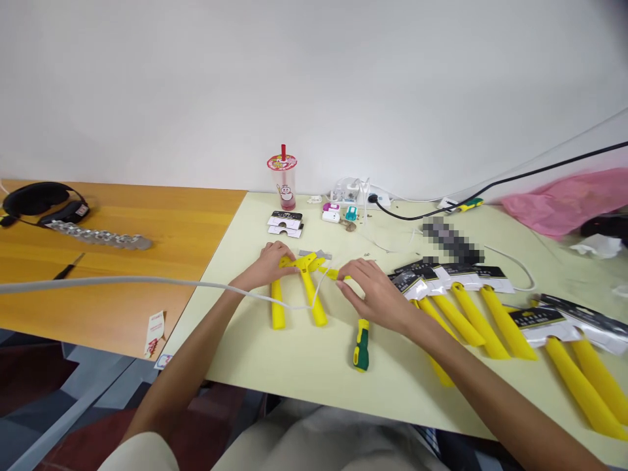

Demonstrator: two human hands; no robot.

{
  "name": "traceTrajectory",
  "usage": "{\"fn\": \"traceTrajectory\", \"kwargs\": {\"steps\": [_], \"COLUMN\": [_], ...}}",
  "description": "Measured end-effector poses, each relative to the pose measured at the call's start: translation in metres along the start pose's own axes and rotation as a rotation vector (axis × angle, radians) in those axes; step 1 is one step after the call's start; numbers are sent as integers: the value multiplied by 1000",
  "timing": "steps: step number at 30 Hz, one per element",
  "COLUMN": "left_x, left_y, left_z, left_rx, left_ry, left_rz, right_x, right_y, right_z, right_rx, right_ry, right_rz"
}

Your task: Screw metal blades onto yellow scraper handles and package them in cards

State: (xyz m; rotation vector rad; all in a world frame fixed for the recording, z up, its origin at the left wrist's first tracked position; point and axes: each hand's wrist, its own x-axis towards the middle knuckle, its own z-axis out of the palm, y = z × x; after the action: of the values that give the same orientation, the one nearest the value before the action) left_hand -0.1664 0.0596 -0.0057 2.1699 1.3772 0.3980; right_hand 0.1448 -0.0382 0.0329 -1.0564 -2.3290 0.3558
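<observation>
In the head view, my left hand (271, 268) is closed at the head of a yellow scraper (314, 297), its fingertips on the yellow plastic. A second yellow handle (278, 307) lies beside it, its top partly covered by that hand. My right hand (373, 293) curls over a small yellow plastic piece (331, 273), with one end of it between thumb and fingers. Grey flat blades (315, 254) lie just behind the scraper head. Below my right hand rests a green and yellow screwdriver (362, 347), its upper end hidden.
Packaged yellow scrapers (471, 317) spread over the right side. Black-and-white cards (285, 224), a drink cup (285, 183) and a power strip (346, 191) stand toward the wall. A pale cable (196, 283) crosses in front of the view. Headphones (44, 203) lie on the orange table.
</observation>
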Motion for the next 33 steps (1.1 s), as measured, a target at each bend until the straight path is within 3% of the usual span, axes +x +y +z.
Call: {"fn": "traceTrajectory", "kwargs": {"steps": [3, 7, 10, 12, 14, 18, 20, 23, 33], "left_x": [14, 22, 21, 21, 20, 23, 26, 33, 36], "left_y": [12, 41, 66, 82, 97, 130, 146, 165, 171], "left_z": [-17, -41, -60, -73, -86, -102, -102, -93, -68], "left_rx": [-33, -203, -292, -300, -308, -424, -529, -679, -783], "left_ry": [-132, -235, -274, -228, -139, 68, 173, 272, 315], "left_rz": [23, 9, 78, 136, 183, 270, 307, 339, 273], "right_x": [29, 57, 68, 72, 75, 77, 75, 70, 55], "right_y": [13, 28, 36, 40, 42, 37, 30, 18, 10], "right_z": [0, 1, -1, -6, -12, -31, -43, -59, -76], "right_rx": [16, 197, 491, 761, 1015, 1320, 1303, 1183, 1230], "right_ry": [-47, -47, -92, -140, -183, -322, -347, -281, -142], "right_rz": [85, 233, 356, 408, 371, 59, -23, 33, 65]}}
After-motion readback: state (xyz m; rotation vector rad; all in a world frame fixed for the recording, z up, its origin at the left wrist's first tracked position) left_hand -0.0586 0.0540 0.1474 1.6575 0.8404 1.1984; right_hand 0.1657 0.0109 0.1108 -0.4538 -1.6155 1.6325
